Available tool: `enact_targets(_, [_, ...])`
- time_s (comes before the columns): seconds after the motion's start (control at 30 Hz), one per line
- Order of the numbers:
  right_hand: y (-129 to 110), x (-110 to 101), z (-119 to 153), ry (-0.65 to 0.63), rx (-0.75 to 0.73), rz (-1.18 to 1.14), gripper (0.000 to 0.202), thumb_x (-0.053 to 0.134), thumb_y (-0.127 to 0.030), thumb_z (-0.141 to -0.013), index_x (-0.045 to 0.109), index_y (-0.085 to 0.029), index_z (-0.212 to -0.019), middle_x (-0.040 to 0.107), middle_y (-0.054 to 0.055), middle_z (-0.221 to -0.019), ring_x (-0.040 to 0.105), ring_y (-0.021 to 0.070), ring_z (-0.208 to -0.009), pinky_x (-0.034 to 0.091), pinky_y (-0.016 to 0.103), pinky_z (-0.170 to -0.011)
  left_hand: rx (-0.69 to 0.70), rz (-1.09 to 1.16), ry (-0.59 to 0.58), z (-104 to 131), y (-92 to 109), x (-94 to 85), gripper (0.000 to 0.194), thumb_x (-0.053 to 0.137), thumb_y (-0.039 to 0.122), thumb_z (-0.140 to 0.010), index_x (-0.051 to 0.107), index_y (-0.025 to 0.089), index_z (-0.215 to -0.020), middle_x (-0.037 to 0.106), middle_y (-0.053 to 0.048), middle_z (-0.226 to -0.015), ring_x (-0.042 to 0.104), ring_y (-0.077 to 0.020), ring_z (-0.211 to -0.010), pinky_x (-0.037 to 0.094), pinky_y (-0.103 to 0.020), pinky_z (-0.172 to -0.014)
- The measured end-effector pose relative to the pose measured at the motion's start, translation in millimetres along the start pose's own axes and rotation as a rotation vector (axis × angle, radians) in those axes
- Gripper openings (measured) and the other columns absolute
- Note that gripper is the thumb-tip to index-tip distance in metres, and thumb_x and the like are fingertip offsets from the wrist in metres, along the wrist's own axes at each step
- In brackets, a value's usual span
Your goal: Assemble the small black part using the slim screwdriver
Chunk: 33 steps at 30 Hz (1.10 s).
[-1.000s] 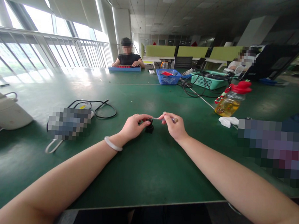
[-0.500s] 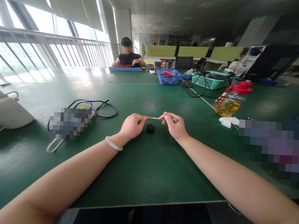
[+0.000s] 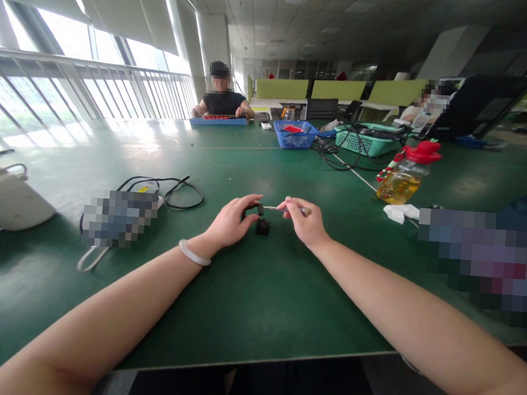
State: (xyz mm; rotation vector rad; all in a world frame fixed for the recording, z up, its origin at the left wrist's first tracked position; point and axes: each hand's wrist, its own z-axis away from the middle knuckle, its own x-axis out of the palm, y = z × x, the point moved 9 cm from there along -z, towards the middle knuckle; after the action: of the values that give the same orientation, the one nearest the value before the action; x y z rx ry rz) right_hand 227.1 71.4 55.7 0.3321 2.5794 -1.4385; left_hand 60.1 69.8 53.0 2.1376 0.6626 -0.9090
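Note:
My left hand (image 3: 231, 222) is curled with thumb and fingers around a small black part (image 3: 260, 209), much of it hidden behind the fingers. In my right hand (image 3: 305, 223) is a slim screwdriver (image 3: 270, 207), pinched by its handle, its thin metal shaft pointing left. The shaft's tip is at the black part; whether it touches cannot be made out. Just below, between the hands, a small black block (image 3: 262, 227) rests on the green table (image 3: 278, 307).
To the left lie a blurred-out device (image 3: 120, 216), a black cable (image 3: 185, 192) and a white container (image 3: 11, 198). On the right stands a red-lidded bottle (image 3: 402, 177) near a white tissue (image 3: 398, 213). Blue (image 3: 294, 138) and green baskets (image 3: 366, 143) sit farther back. A person (image 3: 223, 95) sits opposite.
My left thumb and fingers, earlier closed together at the screwdriver's tip, have spread, and the black part now shows between them. The right hand keeps its hold. The view has shifted slightly.

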Motion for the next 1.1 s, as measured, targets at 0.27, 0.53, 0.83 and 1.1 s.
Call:
enact_targets(0.27, [0.1, -0.6, -0.3, 0.018, -0.004, 0.021, 0.042, 0.048, -0.050, -0.086, 0.069, -0.018, -0.069, 0.060, 0.002, -0.059, 0.058, 0.0153, -0.059, 0.044, 0.027, -0.061, 0.130, 0.082, -0.220, 6.5, 12.6, 19.4, 0.062, 0.058, 0.029, -0.085, 0.031, 0.025, -0.141, 0.063, -0.006, -0.120, 0.057, -0.0224, -0.111, 0.043, -0.039, -0.099])
enact_targets(0.53, [2.5, 0.8, -0.7, 0.011, -0.018, 0.032, 0.041, 0.049, -0.048, -0.087, 0.070, -0.018, -0.071, 0.062, 0.002, -0.060, 0.059, 0.0152, -0.060, 0.044, 0.027, -0.062, 0.186, -0.012, -0.226, 3.7, 20.3, 24.1, 0.058, 0.059, 0.030, -0.086, 0.035, 0.026, -0.139, 0.061, -0.007, -0.121, 0.055, -0.0237, -0.110, 0.044, -0.040, -0.097])
enact_targets(0.83, [-12.3, -8.9, 2.1, 0.095, -0.117, 0.112, 0.041, 0.045, -0.043, -0.090, 0.066, -0.019, -0.064, 0.058, 0.001, -0.057, 0.056, 0.0148, -0.056, 0.042, 0.027, -0.059, 0.105, 0.080, -0.263, 4.3, 12.0, 29.0, 0.073, 0.068, 0.036, -0.078, 0.029, 0.026, -0.140, 0.064, -0.006, -0.116, 0.058, -0.0233, -0.107, 0.045, -0.039, -0.095])
enact_targets(1.1, [-79.8, 12.3, 37.0, -0.163, -0.694, 0.231, 0.040, 0.038, -0.026, -0.091, 0.051, -0.020, -0.054, 0.049, 0.001, -0.050, 0.044, 0.0138, -0.051, 0.035, 0.030, -0.057, 0.100, 0.040, -0.222, 3.5, 4.2, 24.2, 0.037, 0.067, 0.036, -0.077, 0.054, 0.022, -0.109, 0.065, -0.005, -0.102, 0.059, -0.0228, -0.099, 0.047, -0.038, -0.088])
